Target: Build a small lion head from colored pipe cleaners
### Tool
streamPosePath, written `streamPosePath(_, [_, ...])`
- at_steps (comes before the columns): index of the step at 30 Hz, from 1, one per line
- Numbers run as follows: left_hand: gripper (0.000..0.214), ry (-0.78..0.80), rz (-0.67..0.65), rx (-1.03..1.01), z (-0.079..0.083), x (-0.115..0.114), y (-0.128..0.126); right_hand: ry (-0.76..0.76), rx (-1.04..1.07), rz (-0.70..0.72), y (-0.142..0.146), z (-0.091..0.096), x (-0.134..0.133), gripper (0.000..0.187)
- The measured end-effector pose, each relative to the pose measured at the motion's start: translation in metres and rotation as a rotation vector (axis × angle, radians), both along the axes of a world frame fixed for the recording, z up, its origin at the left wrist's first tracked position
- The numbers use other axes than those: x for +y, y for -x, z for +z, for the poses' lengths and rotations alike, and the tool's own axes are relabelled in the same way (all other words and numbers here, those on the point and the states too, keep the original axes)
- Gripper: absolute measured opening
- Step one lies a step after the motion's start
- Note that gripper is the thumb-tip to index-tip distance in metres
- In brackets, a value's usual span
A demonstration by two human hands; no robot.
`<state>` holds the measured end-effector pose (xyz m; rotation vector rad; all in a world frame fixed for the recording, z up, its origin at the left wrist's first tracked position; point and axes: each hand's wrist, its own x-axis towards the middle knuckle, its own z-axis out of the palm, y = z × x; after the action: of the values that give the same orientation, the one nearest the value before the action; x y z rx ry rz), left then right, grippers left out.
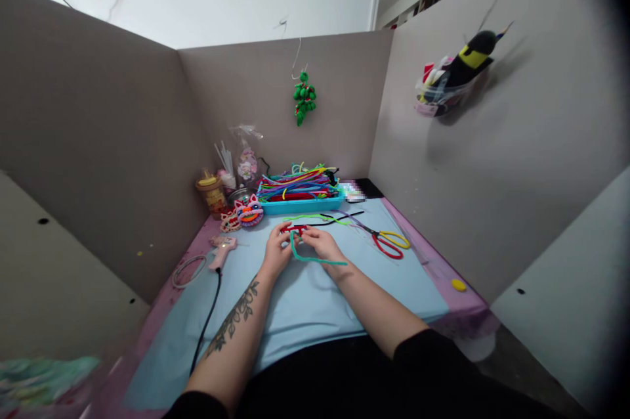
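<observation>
My left hand (278,249) and my right hand (321,245) meet low over the blue table cover, fingers closed in a pinch. Between the fingertips is a small piece bent from red pipe cleaner (286,230). A teal pipe cleaner (315,260) runs out from the same spot, bends, and stretches across to my right wrist. Which fingers grip which strand is too small to tell. Just beyond the hands lie a light green pipe cleaner (315,217) and a black one (355,215). Scissors (388,243) with red and yellow handles rest to the right.
A blue tray (300,206) heaped with colored pipe cleaners stands at the back. To the left are a pink glue gun (224,252) with a black cord, lion-head ornaments (249,211) and a brown cup (212,194). Grey partitions (285,136) enclose the table; a yellow cap (458,285) sits right.
</observation>
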<state>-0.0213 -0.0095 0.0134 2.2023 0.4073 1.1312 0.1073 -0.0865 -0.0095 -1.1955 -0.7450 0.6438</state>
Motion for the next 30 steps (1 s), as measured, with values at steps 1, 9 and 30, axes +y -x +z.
streamPosePath(1, [0.011,-0.007,0.01,-0.002,0.001,0.0,0.0,0.0,-0.02,-0.023,0.0,0.001,0.0,0.03])
streamPosePath(9, [0.012,0.021,0.019,-0.031,0.001,-0.001,-0.001,-0.078,-0.092,-0.076,0.005,0.001,0.001,0.029])
streamPosePath(30, [0.009,-0.035,0.033,0.01,-0.005,-0.001,-0.005,-0.124,0.029,0.058,0.011,-0.005,0.01,0.022])
